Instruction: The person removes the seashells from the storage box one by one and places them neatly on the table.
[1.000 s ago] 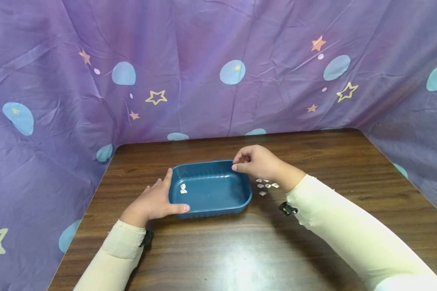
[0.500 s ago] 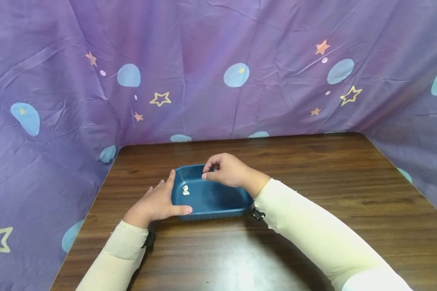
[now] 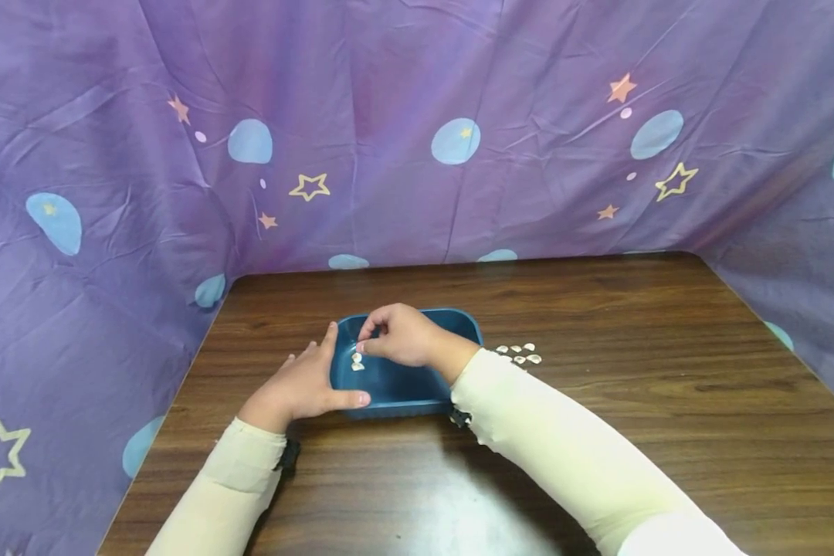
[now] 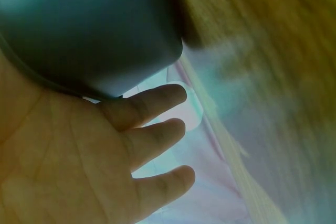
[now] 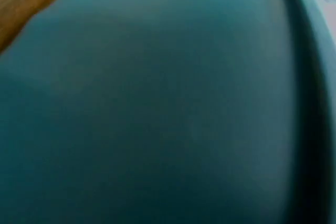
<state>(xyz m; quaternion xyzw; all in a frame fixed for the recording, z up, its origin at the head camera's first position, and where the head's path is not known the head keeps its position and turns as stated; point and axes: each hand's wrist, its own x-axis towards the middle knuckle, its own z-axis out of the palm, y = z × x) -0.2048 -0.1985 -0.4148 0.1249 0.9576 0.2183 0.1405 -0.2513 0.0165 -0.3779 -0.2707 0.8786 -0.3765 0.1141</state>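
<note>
A blue rectangular tray (image 3: 406,403) stands on the wooden table in the head view. At its left end lies my left hand (image 3: 295,390), thumb over the near rim and straight fingers along the outer side; the left wrist view shows three fingers spread beside the tray wall. My right hand (image 3: 403,336) reaches over the tray, thumb and forefinger pinched together around what seems a small white shell, mostly covered by the fingertips. Just below those fingertips, two small white shells (image 3: 357,367) lie on the tray floor. The right wrist view has mainly blurred tray surface (image 5: 157,103).
Several more white shells (image 3: 519,359) lie on the table right of the tray, some partly behind the right forearm. A purple curtain (image 3: 389,201) with stars and blue ovals closes off the back and sides of the table (image 3: 632,332).
My right hand has travelled left from the tray's far right corner to its left end, fingertips still pinched. The left hand keeps its place on the tray.
</note>
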